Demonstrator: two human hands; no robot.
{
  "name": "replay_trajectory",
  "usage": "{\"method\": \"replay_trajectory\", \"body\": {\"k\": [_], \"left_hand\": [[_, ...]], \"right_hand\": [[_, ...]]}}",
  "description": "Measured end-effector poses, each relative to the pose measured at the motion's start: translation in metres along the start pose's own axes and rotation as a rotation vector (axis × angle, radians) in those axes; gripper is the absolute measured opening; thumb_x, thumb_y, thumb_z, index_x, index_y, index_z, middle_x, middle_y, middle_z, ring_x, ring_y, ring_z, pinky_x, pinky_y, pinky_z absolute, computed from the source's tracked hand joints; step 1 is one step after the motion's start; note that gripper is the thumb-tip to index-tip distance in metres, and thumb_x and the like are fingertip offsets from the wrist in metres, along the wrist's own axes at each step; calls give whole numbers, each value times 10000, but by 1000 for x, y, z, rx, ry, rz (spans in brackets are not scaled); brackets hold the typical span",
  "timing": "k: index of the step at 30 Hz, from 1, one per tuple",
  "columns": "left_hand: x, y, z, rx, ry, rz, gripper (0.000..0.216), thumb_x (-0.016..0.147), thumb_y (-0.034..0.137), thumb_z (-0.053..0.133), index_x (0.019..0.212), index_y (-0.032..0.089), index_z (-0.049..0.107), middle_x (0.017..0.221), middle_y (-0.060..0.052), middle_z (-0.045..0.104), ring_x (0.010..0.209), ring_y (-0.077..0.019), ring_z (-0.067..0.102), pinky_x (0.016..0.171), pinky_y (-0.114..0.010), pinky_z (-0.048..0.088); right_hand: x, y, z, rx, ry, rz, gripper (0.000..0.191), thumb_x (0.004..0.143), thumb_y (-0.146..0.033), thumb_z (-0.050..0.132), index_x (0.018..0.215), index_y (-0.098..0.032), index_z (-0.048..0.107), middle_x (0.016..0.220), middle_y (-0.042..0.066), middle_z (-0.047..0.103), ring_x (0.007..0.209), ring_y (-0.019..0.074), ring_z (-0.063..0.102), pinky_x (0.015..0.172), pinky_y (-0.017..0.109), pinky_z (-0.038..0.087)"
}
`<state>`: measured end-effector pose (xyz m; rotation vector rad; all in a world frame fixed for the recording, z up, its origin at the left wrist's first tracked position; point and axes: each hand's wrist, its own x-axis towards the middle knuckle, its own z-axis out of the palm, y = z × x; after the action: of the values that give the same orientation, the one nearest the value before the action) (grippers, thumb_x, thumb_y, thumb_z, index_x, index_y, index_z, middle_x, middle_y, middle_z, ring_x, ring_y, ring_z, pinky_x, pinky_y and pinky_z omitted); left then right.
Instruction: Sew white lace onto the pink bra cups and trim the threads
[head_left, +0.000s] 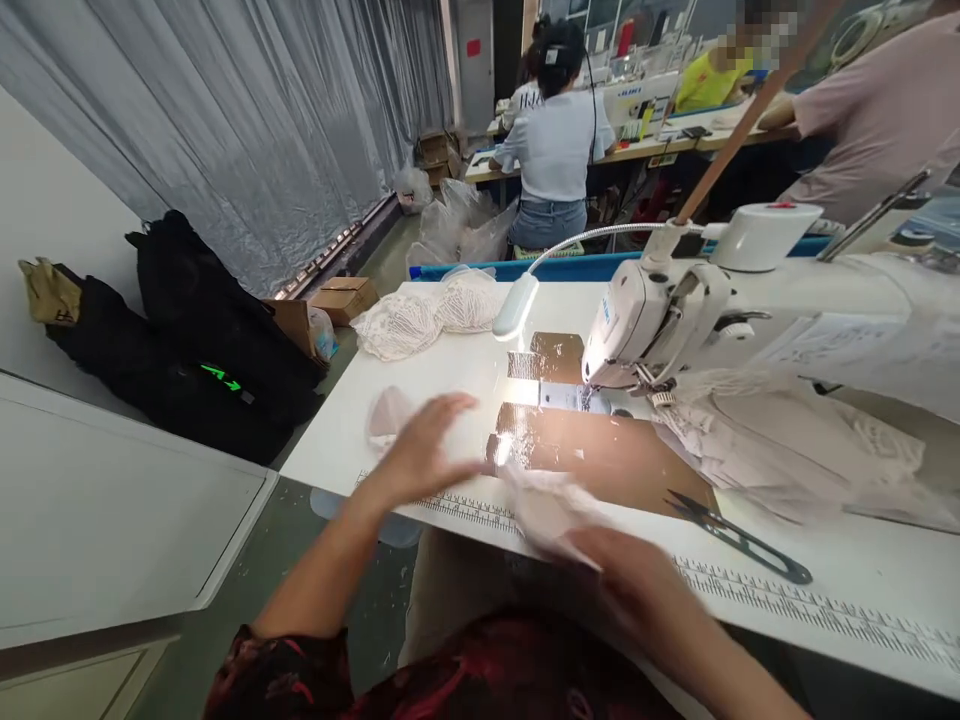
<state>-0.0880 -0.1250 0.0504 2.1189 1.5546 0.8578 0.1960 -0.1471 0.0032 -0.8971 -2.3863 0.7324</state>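
My left hand (424, 445) hovers over the white table (337, 440), fingers stretched out and blurred, just right of a small pale fabric piece (386, 415). My right hand (630, 580) is near the front edge, smeared by motion, with a pale fabric piece (547, 505) at its fingers. Whether it grips the fabric is unclear. The sewing machine (652, 320) stands beyond, its lamp (516, 305) lighting the needle plate.
Thread snips (739, 540) lie at the front right beside a heap of pale fabric (787, 450). Lace pieces (431, 315) sit at the table's far end. Black bags (195, 330) and cardboard boxes (343, 297) lie on the floor at left. Other people work at tables behind.
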Motion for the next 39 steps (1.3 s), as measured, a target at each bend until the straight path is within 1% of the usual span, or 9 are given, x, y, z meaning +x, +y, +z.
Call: {"method": "replay_trajectory", "body": {"k": [4,10,15,21,24,27,30,33,39], "left_hand": [[-20,45,44,-297,-467,141,774,692,386,746,1371,211,418,1261,-110,589,1098,-255,582,924,-341,465],[-27,34,60,-325,-258,-149,140,825,221,538,883,160,649,791,-12,642,711,-140,564,651,-229,407],[-37,31,55,-597,-317,-282,349,884,452,494,822,145,650,733,-39,604,698,-160,547,643,-256,413],[-43,56,58,-1197,-798,-165,761,739,573,664,1388,255,426,978,-108,639,762,-186,638,680,-286,487],[-37,55,62,-1121,-586,-231,944,727,444,737,1485,332,186,948,-49,606,650,-94,569,580,-198,442],[-24,46,68,-962,-426,-218,1010,643,436,802,1477,309,247,1132,-85,555,924,-165,581,788,-274,484],[-6,37,78,-1074,-601,-199,1036,634,531,776,1484,280,241,1388,-154,416,1238,-301,461,1011,-438,396],[13,36,87,-1190,-767,-269,1016,642,588,746,1479,288,253,1447,-170,365,1188,-298,520,969,-430,430],[35,46,94,-1178,-956,-477,593,650,511,777,1123,182,637,920,-74,661,774,-166,628,713,-286,491]], "right_hand": [[18,-12,1,514,-123,234,258,898,-389,519,787,-174,609,696,9,641,620,141,574,571,250,474],[13,-10,-31,402,190,318,149,794,-340,637,757,-216,562,689,2,590,604,138,531,510,242,413],[4,-4,-37,141,538,336,102,791,-317,623,776,-247,550,794,30,620,675,165,564,588,282,455],[5,2,-29,638,-144,292,119,802,-313,607,809,-199,640,731,11,639,659,162,578,619,278,498],[1,4,-21,811,-203,334,171,784,-353,641,835,-196,684,696,17,647,677,186,592,621,299,511],[1,3,-19,931,-293,298,186,768,-366,672,851,-202,704,721,23,663,722,203,615,658,318,518],[5,4,-23,1026,-405,206,152,783,-343,669,839,-207,709,748,16,674,725,185,618,665,301,511],[10,8,-29,1035,-441,175,136,821,-324,628,809,-212,706,773,19,678,719,172,617,675,292,508],[12,17,-44,1012,-488,168,150,814,-309,634,741,-181,659,717,15,649,693,167,605,664,269,510]]}}
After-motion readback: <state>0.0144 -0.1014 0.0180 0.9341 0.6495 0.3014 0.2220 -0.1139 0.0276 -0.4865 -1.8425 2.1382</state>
